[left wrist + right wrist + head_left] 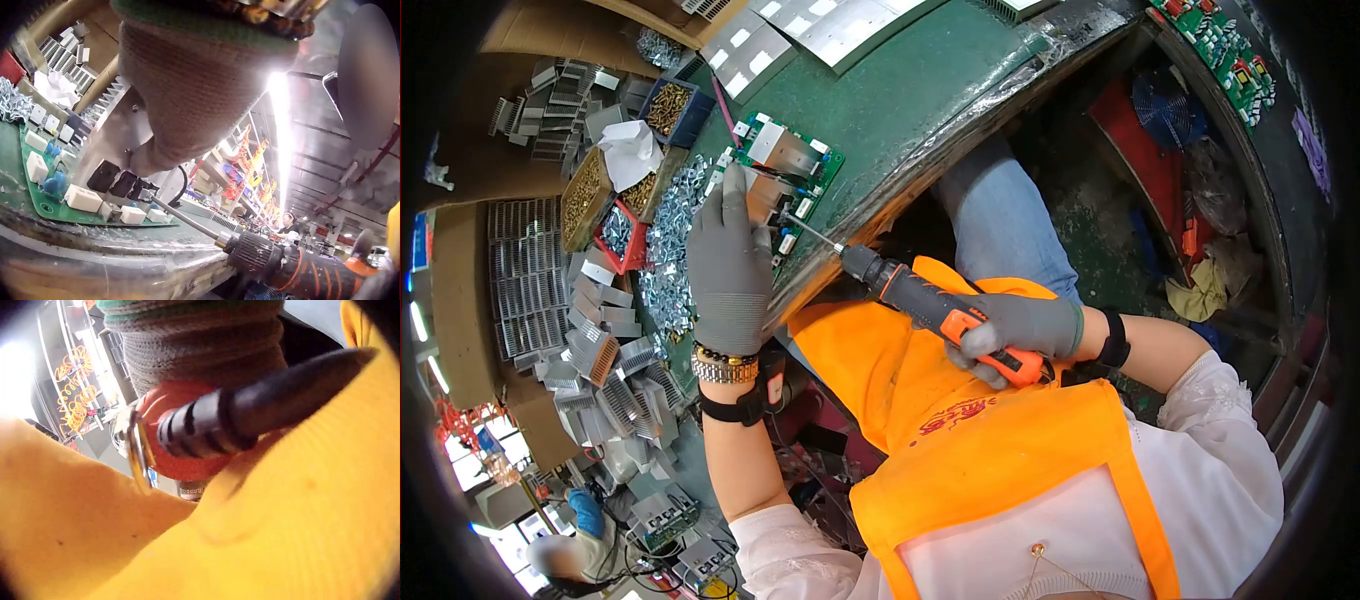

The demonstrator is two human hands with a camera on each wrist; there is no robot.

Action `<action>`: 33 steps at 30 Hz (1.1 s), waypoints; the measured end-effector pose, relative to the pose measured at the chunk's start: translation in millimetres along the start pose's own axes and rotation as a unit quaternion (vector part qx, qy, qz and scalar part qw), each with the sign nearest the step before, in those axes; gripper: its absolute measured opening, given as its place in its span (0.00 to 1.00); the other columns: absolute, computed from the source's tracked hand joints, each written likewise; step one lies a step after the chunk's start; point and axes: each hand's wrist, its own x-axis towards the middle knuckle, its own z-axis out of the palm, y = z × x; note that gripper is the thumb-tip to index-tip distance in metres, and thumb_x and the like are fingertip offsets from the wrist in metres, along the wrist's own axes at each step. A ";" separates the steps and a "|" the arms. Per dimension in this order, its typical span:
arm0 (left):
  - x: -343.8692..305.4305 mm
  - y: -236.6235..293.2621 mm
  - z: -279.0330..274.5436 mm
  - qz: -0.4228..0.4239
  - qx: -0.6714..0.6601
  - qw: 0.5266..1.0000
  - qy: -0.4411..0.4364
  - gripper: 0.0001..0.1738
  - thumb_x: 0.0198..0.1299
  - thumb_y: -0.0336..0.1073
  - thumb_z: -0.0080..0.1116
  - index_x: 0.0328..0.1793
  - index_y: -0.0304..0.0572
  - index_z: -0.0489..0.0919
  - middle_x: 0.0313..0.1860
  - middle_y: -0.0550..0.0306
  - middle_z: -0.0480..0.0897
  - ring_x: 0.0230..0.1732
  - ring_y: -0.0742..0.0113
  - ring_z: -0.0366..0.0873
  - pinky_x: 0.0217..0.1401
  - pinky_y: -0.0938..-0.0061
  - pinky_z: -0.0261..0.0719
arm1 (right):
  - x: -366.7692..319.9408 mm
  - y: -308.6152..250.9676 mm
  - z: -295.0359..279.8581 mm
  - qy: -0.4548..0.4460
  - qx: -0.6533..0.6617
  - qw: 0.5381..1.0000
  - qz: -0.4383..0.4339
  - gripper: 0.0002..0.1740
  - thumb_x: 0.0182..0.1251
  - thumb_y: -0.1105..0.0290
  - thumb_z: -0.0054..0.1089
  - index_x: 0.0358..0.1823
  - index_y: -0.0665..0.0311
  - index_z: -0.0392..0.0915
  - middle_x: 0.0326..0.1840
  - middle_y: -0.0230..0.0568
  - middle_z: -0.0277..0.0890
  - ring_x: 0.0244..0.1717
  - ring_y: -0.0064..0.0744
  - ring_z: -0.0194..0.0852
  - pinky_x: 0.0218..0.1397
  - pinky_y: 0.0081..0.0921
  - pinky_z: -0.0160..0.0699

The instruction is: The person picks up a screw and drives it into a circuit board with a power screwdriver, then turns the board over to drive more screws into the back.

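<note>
A green circuit board [832, 172] with white blocks and blue parts lies at the bench edge. On it stands a silver heatsink [103, 140] with black components [104, 177] along its face. My gloved left hand [730, 250] holds this heatsink, one fingertip by the black components in the left wrist view. My gloved right hand [1025, 325] grips a black-and-orange electric screwdriver [905, 292]. Its bit [187, 217] reaches a component beside my left fingertip. In the right wrist view, the screwdriver's orange end and black cord sleeve [200, 425] show against an orange apron [300, 512].
Loose metal clips [672, 245] are heaped left of the board. Beyond them are a red bin [634, 250], a blue bin of brass screws [690, 118] and piled heatsinks [605, 350]. Metal plates [840, 35] lie at the back. More circuit boards [1235, 70] sit far right.
</note>
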 end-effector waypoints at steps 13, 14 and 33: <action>5.9 2.2 5.8 -0.017 0.022 1.000 -0.001 0.42 0.48 0.22 0.61 0.74 0.41 0.62 0.49 0.42 0.77 0.47 0.46 0.76 0.49 0.59 0.77 | 6.8 -2.8 4.1 0.047 -0.141 0.989 -0.010 0.25 0.53 0.60 0.72 0.44 0.57 0.64 0.28 0.31 0.68 0.22 0.19 0.70 0.26 0.18 0.74; 6.7 2.2 6.5 -0.016 0.034 0.999 -0.001 0.42 0.47 0.23 0.61 0.73 0.40 0.63 0.48 0.45 0.77 0.48 0.48 0.76 0.50 0.59 0.78 | 6.7 -4.2 7.7 0.058 -0.181 0.982 -0.021 0.25 0.53 0.63 0.71 0.47 0.59 0.65 0.29 0.31 0.69 0.23 0.20 0.72 0.26 0.18 0.75; 15.1 -27.0 -25.5 0.048 -0.088 0.995 -0.023 0.36 0.55 0.26 0.59 0.73 0.37 0.65 0.55 0.40 0.77 0.56 0.46 0.75 0.60 0.59 0.74 | -4.6 -6.2 -4.2 -0.003 -0.074 0.997 0.009 0.36 0.54 0.69 0.68 0.64 0.61 0.61 0.33 0.33 0.71 0.26 0.21 0.71 0.29 0.20 0.74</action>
